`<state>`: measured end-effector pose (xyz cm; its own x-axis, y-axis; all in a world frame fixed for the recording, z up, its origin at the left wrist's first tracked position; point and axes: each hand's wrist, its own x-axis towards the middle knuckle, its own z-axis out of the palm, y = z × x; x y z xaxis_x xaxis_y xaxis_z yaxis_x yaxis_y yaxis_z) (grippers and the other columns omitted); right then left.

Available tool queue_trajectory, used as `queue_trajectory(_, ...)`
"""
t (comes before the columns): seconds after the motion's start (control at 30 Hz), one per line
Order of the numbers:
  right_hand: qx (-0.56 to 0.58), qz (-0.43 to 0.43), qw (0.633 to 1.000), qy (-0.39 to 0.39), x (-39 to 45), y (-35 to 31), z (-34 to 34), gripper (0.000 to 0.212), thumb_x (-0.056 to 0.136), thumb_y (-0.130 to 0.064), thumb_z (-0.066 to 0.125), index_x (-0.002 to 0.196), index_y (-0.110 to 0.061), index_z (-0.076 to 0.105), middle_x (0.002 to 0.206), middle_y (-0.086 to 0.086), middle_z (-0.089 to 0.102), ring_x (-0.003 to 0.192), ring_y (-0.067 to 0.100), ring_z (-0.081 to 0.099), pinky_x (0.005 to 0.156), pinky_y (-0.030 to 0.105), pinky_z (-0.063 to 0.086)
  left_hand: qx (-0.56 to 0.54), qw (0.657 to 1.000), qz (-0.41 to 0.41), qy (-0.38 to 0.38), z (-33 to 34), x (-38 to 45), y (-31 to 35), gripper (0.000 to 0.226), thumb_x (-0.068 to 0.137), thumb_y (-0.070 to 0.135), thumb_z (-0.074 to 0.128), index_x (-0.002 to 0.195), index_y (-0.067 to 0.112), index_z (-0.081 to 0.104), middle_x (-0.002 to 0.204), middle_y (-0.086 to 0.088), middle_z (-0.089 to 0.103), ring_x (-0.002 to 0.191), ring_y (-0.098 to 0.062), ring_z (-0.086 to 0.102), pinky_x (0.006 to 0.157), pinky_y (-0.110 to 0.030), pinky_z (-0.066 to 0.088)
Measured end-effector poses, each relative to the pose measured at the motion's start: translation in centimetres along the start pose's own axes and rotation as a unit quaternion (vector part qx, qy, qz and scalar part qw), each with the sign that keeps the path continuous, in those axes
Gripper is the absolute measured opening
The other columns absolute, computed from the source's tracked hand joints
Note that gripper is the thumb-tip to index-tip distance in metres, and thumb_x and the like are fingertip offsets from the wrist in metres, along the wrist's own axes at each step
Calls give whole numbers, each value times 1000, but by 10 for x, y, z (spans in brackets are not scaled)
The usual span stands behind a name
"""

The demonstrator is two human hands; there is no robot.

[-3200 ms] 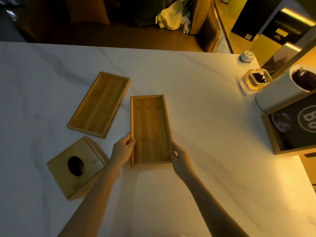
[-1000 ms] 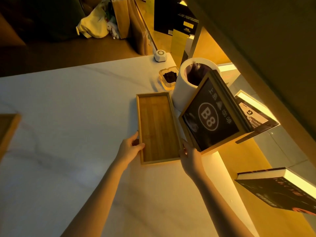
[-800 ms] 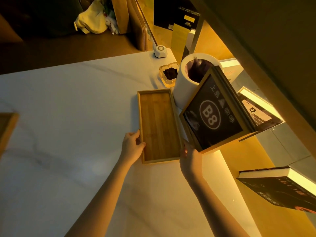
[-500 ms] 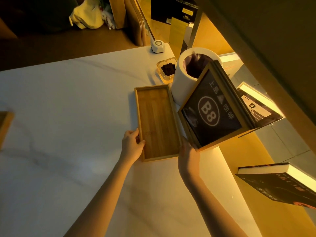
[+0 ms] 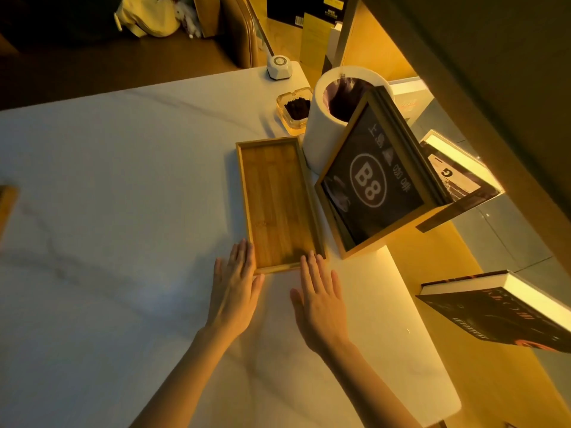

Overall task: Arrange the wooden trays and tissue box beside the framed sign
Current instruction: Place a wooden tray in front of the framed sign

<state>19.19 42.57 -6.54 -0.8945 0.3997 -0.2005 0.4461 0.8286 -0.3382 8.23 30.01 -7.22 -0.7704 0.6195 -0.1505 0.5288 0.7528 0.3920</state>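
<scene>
the long rectangular bamboo tray [image 5: 279, 205] lies empty on the white marbled table [image 5: 123, 211], just beside the dark wood-framed "b8" sign [image 5: 374, 183]. left hand [image 5: 233, 291] and right hand [image 5: 319, 299] lie flat, fingers spread, gripping nothing, at the tray's near edge. behind, a glass ashtray [image 5: 295, 111] holds dark bits; a white cylindrical bin [image 5: 321, 131] holds a dark liner.

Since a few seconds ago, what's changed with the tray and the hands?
The tray was slid across the table to lie beside the framed sign. Both hands have let go: the left hand and right hand now lie flat and open at its near end. The sign and white bin stayed put.
</scene>
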Motion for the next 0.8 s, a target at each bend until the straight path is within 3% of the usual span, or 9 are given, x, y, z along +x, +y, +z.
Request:
queue_trajectory(0.3,-9,-6,1000,-20,-4,8,-5,56,95,-43,18,135,-26,-17,145,-6,-21,132,17,-28,106,36,-21,0,1000,3,11,2,-1,4,56,93,26,36,141,12,10,151,-12,21,140,-27,16,112,-46,8)
queue_trajectory(0.57,13,-26,1000,-6,-6,24,-7,54,95,-39,21,136,-26,-12,147,-5,-15,135,18,-21,111,39,-10,-29,999,-4,14,9,-3,17,56,93,25,36,140,11,9,152,-14,18,141,-26,14,112,-40,6)
queue_trajectory(0.8,29,-20,999,2,-6,31,-5,55,94,-41,19,137,-28,-12,147,-5,-14,137,17,-18,111,36,-10,-34,999,-16,9,12,-5,26,55,94,25,33,141,11,7,153,-13,16,141,-24,12,114,-39,8)
